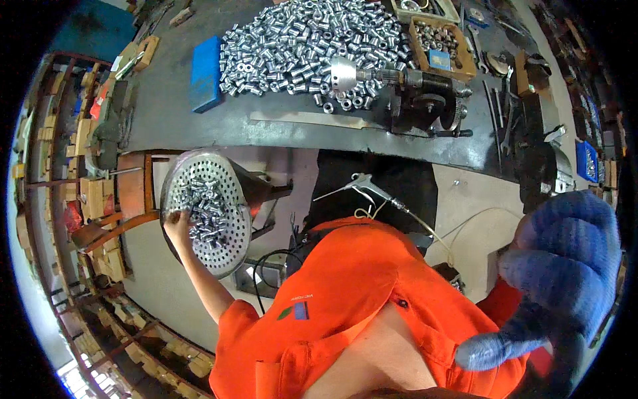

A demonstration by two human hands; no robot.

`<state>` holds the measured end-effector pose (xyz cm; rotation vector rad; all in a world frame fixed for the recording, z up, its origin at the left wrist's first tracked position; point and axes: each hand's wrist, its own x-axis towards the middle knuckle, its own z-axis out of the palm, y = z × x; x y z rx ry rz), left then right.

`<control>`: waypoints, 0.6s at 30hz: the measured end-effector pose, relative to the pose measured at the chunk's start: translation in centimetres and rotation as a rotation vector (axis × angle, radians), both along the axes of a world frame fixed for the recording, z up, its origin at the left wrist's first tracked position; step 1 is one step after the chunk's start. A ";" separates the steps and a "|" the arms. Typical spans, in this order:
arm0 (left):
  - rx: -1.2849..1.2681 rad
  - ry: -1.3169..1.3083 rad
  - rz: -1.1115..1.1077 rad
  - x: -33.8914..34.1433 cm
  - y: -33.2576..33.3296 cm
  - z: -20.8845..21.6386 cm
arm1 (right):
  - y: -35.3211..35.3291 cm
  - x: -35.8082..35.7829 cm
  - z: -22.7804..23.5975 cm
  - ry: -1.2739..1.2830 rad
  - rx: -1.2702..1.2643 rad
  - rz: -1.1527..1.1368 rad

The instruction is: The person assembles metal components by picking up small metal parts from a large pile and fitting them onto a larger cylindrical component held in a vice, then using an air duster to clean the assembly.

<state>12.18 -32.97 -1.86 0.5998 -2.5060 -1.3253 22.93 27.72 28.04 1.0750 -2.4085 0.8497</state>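
My bare left hand reaches into a round, perforated metal pan at the left, at the near-left edge of a heap of small shiny metal bushings. Its fingers look curled together, and whatever they may hold is too small to make out. Close up at the right, my right hand wears a blue knitted glove. The gloved fingers lie side by side with the thumb apart, and nothing shows in them. Across the workbench spreads a large pile of similar bushings.
A chuck fixture stands on the bench beside a flat metal strip. A blue block borders the pile; a parts box sits at the far right. An air blow gun hangs below the bench edge. Shelving lines the left.
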 end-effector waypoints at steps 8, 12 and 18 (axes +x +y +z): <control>-0.388 -0.150 0.104 1.7 -3.0 -1.4 | -0.5 0.8 -1.4 0.095 0.043 0.073; -0.583 -0.240 0.105 1.5 -3.0 -0.2 | -0.4 1.2 -2.1 0.112 0.034 0.081; -0.375 -0.012 -0.060 -3.0 6.6 4.8 | 0.6 0.1 -4.2 0.113 -0.069 0.008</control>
